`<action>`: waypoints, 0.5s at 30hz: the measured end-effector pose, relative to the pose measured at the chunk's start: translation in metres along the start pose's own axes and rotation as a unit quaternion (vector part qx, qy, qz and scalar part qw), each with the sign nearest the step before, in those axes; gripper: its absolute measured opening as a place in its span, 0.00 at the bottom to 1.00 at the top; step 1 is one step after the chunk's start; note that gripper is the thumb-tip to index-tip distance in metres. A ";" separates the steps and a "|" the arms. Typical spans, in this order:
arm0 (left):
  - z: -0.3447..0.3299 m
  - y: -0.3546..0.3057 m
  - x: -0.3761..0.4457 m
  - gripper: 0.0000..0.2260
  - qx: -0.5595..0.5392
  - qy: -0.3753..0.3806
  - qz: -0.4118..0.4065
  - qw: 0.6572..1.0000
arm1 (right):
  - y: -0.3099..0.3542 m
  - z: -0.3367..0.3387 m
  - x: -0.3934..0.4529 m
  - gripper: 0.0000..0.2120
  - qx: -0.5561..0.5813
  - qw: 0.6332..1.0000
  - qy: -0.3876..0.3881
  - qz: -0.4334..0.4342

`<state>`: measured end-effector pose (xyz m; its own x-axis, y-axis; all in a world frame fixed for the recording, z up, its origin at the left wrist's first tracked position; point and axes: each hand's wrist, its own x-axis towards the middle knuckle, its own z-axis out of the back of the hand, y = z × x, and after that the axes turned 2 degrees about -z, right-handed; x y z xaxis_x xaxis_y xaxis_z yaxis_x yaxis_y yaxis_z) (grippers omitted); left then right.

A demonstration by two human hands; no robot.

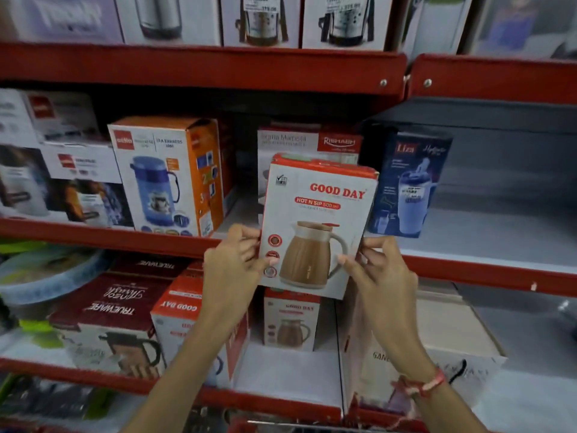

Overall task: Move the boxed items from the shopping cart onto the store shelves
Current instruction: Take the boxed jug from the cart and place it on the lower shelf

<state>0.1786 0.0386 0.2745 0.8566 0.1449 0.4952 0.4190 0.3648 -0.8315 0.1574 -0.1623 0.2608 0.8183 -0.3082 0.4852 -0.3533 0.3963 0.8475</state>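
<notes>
A white and red Good Day box [321, 210] with a brown jug printed on it is held upright in front of the middle shelf [487, 270]. My left hand [232, 264] grips its lower left edge and my right hand [379, 270] grips its lower right edge. The box's bottom hangs below the shelf's red front lip. Behind it stands a Rishabh box [307, 142], partly hidden. The shopping cart is out of sight except perhaps a red rim at the bottom edge.
On the middle shelf stand an orange Cello box [168, 176] to the left and a dark blue Liza box [409, 185] to the right, with bare grey shelf beyond it. The lower shelf holds more Good Day boxes [292, 320], Trueware boxes [109, 310] and a large pale carton [437, 332].
</notes>
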 end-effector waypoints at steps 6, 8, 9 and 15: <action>0.010 0.000 0.010 0.19 -0.011 0.018 0.016 1.000 | 0.013 -0.003 0.002 0.13 -0.010 1.000 0.000 0.005; 0.012 0.006 -0.002 0.24 0.004 0.032 0.040 0.999 | 0.006 -0.003 -0.013 0.14 -0.019 1.000 0.007 -0.001; 0.012 0.011 -0.009 0.30 0.013 0.043 0.051 0.998 | 0.000 -0.002 -0.023 0.15 -0.023 1.000 0.009 -0.007; 0.001 0.055 -0.051 0.25 0.123 0.120 0.106 0.979 | -0.045 -0.005 -0.077 0.14 -0.041 0.997 0.028 -0.054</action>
<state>0.1576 0.0525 0.2042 0.9748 0.0319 0.2209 0.1647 0.5651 -0.8084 0.1122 -0.1522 0.1839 0.8741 -0.3050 0.3780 -0.2257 0.4340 0.8722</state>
